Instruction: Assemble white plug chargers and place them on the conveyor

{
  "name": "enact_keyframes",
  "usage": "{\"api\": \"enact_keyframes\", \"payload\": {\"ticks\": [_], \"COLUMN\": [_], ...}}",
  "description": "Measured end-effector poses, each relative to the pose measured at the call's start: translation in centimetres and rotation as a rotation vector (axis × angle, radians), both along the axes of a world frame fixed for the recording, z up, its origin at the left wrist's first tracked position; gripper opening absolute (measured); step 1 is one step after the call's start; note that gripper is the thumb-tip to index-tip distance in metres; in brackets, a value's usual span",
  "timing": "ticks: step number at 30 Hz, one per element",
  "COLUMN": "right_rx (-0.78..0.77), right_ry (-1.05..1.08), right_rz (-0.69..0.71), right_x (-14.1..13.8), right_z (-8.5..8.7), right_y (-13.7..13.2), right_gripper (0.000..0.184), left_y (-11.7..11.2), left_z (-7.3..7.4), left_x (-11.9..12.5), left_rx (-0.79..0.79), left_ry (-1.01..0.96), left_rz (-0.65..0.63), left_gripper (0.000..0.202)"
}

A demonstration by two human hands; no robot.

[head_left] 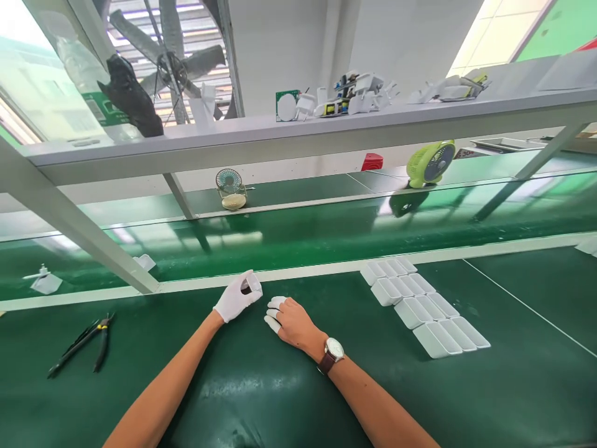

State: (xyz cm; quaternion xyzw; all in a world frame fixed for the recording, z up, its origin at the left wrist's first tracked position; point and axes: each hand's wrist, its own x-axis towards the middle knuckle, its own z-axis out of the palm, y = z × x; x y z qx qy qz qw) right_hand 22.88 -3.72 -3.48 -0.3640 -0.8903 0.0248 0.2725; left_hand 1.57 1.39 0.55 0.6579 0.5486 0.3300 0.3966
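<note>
My left hand [233, 300], in a white glove, grips a small white plastic box [253, 283] between thumb and fingers, close to the pale rail at the mat's far edge. Just right of it is my right hand [293, 320], with white finger cots on several fingers and a watch on the wrist. Its fingers stretch out low over the green mat, apart from the box, and nothing shows in them. Rows of similar white open boxes [424, 305] lie to the right of both hands.
Black-handled pliers [96, 339] lie at the left. Beyond the rail runs a green conveyor belt [298, 239] with white parts [46, 281] on it. An overhead shelf [261, 134] carries circuit boards and a bottle. A green fan [430, 163] and a smaller fan [231, 188] stand behind.
</note>
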Motion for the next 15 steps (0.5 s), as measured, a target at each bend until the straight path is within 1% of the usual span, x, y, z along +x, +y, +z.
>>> {"api": "enact_keyframes", "payload": {"ticks": [2, 4, 6, 8, 11, 13, 15], "right_rx": [0.007, 0.009, -0.013, -0.045, -0.062, -0.046, 0.005], "right_ry": [-0.008, -0.018, -0.029, -0.043, -0.059, -0.066, -0.047], "right_rz": [0.060, 0.134, 0.207, 0.253, 0.308, 0.307, 0.262], "right_x": [-0.2, -0.6, -1.0, -1.4, -2.0, -2.5, -2.9], "right_z": [0.3, 0.7, 1.1, 1.1, 0.0, -1.3, -2.7], "right_y": [-0.4, -1.0, -1.7, -2.2, -2.4, -1.9, -1.4], "right_gripper": [0.019, 0.017, 0.020, 0.025, 0.034, 0.032, 0.029], "left_y": [0.1, 0.3, 0.4, 0.5, 0.6, 0.6, 0.7], "left_z": [-0.3, -0.4, -0.3, -0.1, 0.0, 0.0, -0.1], "left_x": [1.2, 2.5, 3.8, 4.8, 5.6, 5.6, 5.5], "left_rx": [-0.027, -0.047, -0.052, -0.043, -0.029, -0.037, -0.042], "left_ry": [0.023, 0.017, 0.006, 0.003, 0.003, -0.013, -0.038], "left_rz": [0.004, -0.020, -0.055, -0.072, -0.084, -0.089, -0.095], "left_gripper": [0.066, 0.060, 0.056, 0.054, 0.055, 0.059, 0.065]}}
